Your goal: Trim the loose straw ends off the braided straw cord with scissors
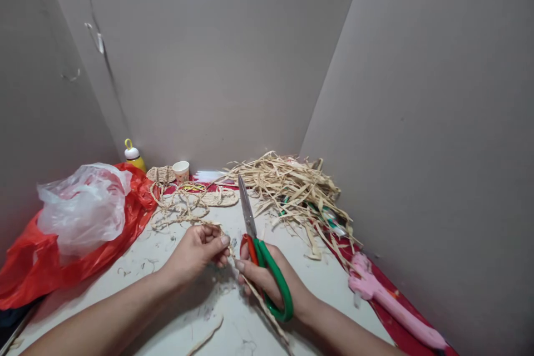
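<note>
My left hand (204,245) is closed, pinching a twisted straw cord (267,311) near the middle of the table. From there the cord runs down to the right, past my right hand (267,275) and towards the front edge. My right hand is wrapped round a pair of scissors (249,214) with green and red handles, blades together and pointing away from me. Its thumb and fingertip also press on the cord. Beyond my left hand lies a loose tangle of braided cord (179,203). A flat woven straw piece (221,197) rests just behind it.
A heap of dry straw strips (292,183) covers the back right. At the right edge lies a pink tool (392,300), perhaps a glue gun. Red and clear plastic bags (87,206) bulge at left. A paper cup (181,171) and yellow bottle (134,158) stand behind. Grey panels (217,67) enclose the table.
</note>
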